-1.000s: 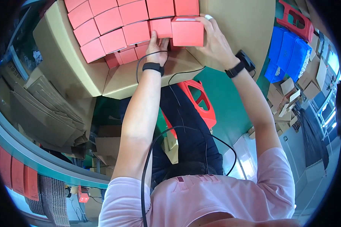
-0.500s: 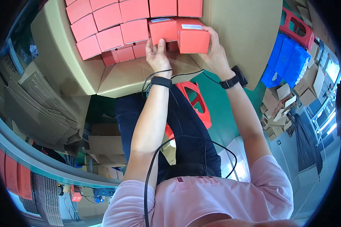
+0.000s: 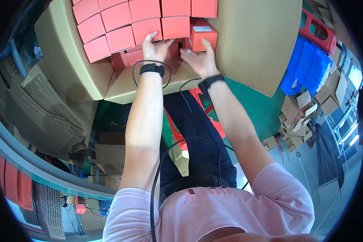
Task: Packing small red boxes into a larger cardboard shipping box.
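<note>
Rows of red boxes fill an open cardboard carton in front of me. The rightmost red box of the nearest row sticks out toward me, tilted, with a white label on its upper side. My right hand is just below it, fingers apart, its thumb at the box's front face. To its left, my left hand is spread, fingertips against the lower edge of another red box. More red boxes lie lower inside the carton. Both wrists wear black bands.
Flattened cardboard is stacked at the left. A red plastic stool stands beneath the carton's near edge. Blue bins, another red stool and opened cartons lie at the right. A black cable loops over my lap.
The second box from the right now sits flush in its row. The rightmost box sits farther in. My right hand has released it and moved left; my left hand has shifted left.
</note>
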A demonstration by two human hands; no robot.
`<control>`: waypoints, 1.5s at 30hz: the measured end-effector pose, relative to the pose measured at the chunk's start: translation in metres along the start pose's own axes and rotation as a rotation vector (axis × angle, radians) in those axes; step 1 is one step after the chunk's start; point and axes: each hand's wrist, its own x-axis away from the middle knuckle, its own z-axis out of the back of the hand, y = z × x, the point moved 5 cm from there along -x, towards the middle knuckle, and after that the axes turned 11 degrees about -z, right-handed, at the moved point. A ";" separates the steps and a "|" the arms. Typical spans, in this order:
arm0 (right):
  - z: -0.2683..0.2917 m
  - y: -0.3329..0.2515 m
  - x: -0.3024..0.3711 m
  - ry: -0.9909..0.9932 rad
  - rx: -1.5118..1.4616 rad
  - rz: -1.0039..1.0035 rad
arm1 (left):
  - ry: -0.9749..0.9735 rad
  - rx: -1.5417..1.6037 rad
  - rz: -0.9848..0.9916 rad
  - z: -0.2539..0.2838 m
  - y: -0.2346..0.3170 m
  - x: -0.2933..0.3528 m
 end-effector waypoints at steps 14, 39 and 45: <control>-0.042 -0.023 0.033 -0.116 0.340 -0.131 | 0.046 -0.337 0.073 -0.001 -0.002 0.048; -0.494 0.521 0.487 -0.979 1.699 0.753 | 0.254 -0.535 -1.294 -0.087 0.569 0.583; -0.622 0.633 0.397 -1.395 1.580 1.481 | 0.315 -0.540 -1.270 -0.070 0.684 0.536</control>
